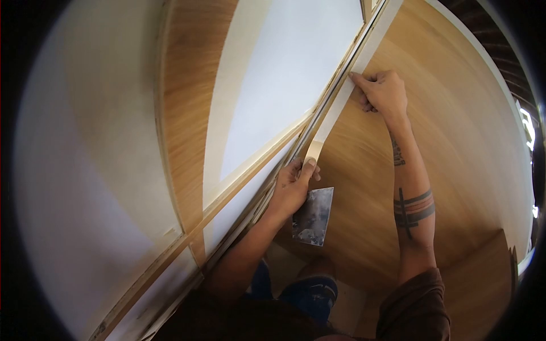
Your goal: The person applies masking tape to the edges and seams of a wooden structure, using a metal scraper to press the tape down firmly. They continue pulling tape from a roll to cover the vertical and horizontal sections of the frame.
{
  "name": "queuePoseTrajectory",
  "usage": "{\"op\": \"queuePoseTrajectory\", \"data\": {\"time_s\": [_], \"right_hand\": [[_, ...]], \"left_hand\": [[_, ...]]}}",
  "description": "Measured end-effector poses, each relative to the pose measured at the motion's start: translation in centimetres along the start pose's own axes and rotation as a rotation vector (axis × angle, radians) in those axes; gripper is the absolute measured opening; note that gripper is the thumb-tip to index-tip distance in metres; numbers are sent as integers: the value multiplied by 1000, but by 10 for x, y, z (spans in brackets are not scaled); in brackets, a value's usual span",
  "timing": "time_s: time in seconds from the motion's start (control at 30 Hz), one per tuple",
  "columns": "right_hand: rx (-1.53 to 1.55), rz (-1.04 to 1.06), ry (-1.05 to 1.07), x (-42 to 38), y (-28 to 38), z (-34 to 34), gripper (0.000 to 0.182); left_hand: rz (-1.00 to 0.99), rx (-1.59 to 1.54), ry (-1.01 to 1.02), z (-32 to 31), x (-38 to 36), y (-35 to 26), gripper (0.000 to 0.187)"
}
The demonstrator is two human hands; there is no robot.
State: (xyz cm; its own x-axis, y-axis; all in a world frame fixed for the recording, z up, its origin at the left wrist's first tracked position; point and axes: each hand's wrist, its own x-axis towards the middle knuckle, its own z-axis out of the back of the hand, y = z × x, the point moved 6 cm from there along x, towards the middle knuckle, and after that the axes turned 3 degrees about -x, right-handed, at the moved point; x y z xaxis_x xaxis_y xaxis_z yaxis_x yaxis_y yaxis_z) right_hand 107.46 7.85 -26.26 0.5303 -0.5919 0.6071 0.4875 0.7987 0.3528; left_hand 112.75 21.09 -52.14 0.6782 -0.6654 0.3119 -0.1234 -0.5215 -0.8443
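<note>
A pale strip of tape (336, 108) runs along the left edge of a wood-grain panel (455, 131). Its lower end turns tan where my left hand (297, 184) pinches it between thumb and fingers. Below that same hand hangs a flat metal scraper (313, 217) with whitish smears, apparently held in the hand; its handle is hidden. Higher up, my right hand (384, 94) is closed, fingers curled, with the thumb tip against the strip's right edge. I see nothing held in it.
White panels with wooden framing (250, 177) stand close on the left, beside a dark narrow gap along the taped edge. My legs in blue shorts (310, 295) are below. Another wood-grain piece (483, 273) is at lower right.
</note>
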Motion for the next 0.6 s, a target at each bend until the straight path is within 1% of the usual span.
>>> {"op": "queuePoseTrajectory", "data": {"time_s": [0.3, 0.43, 0.5, 0.6], "right_hand": [[-13, 5, 12, 6, -5, -1, 50], [12, 25, 1, 4, -4, -1, 50], [9, 25, 12, 6, -5, -1, 50], [10, 23, 26, 7, -5, -3, 49]], "left_hand": [[52, 10, -19, 2, 0, 0, 40], [8, -31, -7, 1, 1, 5, 40], [-19, -9, -11, 1, 3, 5, 33], [-4, -14, 10, 1, 4, 9, 33]]}}
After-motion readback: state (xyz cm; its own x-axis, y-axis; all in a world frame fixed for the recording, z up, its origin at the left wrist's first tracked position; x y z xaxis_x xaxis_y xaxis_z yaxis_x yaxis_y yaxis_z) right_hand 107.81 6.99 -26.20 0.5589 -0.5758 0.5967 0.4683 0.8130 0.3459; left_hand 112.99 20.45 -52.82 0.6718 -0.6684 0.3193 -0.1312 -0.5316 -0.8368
